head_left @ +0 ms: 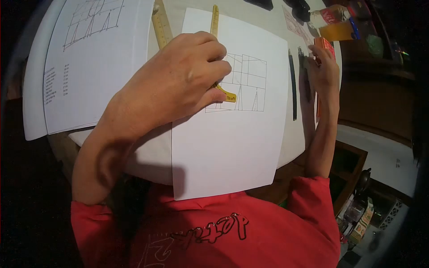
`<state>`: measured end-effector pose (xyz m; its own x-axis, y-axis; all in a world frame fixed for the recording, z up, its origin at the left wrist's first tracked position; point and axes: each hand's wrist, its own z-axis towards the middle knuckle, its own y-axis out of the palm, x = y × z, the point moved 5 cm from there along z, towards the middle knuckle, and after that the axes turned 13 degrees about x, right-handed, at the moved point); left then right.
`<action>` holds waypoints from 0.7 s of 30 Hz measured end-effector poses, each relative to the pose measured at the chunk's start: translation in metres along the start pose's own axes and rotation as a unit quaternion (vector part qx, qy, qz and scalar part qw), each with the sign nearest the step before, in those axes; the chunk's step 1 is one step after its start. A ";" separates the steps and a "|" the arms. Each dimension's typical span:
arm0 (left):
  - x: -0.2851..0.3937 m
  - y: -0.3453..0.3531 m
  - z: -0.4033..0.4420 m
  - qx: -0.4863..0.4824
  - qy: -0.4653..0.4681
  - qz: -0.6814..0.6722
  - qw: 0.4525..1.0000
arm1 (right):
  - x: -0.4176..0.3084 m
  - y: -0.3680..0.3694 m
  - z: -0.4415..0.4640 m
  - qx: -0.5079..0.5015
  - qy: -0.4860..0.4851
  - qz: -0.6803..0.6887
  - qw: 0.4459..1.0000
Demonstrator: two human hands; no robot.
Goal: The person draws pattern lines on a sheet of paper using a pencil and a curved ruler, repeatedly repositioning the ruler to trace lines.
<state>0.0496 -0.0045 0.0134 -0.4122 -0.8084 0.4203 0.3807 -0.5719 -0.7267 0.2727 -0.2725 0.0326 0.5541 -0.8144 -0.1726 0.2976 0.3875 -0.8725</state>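
Over the upper left of a white sheet [228, 147] with a line drawing, my left hand [192, 71] is closed on a yellow ruler [215, 20]. The ruler's curved lower end shows below the fingers, by the thumb, on the drawing; its middle is hidden by the hand. Past the sheet's right edge, my right hand [325, 67] has its fingers bent beside an orange-red box [330, 47] at the table's edge. Its fingertips are small and unclear, and I cannot make out whether they hold something. A black pencil [292, 85] lies between the sheet and my right hand.
Printed pages [94, 85] with a pattern drawing lie at the left. Another yellow ruler [161, 27] is partly behind my left hand. A dark pen [305, 76] lies beside the right forearm. A bottle [328, 17] and dark objects stand at the upper right.
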 end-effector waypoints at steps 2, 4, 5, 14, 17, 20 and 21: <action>0.000 -0.002 0.000 0.004 -0.003 0.001 1.000 | -0.021 -0.011 -0.002 -0.010 0.019 0.156 0.987; 0.001 -0.002 -0.001 0.003 -0.003 -0.001 1.000 | -0.042 -0.017 -0.011 -0.021 0.046 0.307 0.950; -0.001 -0.003 -0.001 0.005 -0.007 -0.008 1.000 | -0.059 -0.014 -0.014 -0.074 0.028 0.380 0.921; -0.001 -0.009 -0.002 0.003 -0.015 -0.027 1.000 | -0.145 0.001 -0.042 -0.205 -0.101 0.441 0.868; -0.003 -0.007 -0.001 -0.001 -0.019 -0.026 0.999 | -0.149 0.005 -0.047 -0.183 -0.128 0.416 0.882; -0.004 -0.004 -0.001 -0.008 -0.018 -0.028 0.999 | -0.150 0.007 -0.051 -0.155 -0.152 0.388 0.896; -0.004 -0.005 -0.001 -0.005 -0.017 -0.027 0.999 | -0.152 0.007 -0.052 -0.147 -0.161 0.376 0.900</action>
<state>0.0481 0.0012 0.0145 -0.4030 -0.7810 0.4771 0.3500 -0.6132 -0.7081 0.1502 -0.1684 0.0292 0.7237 -0.1830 -0.6654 -0.4487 0.6078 -0.6552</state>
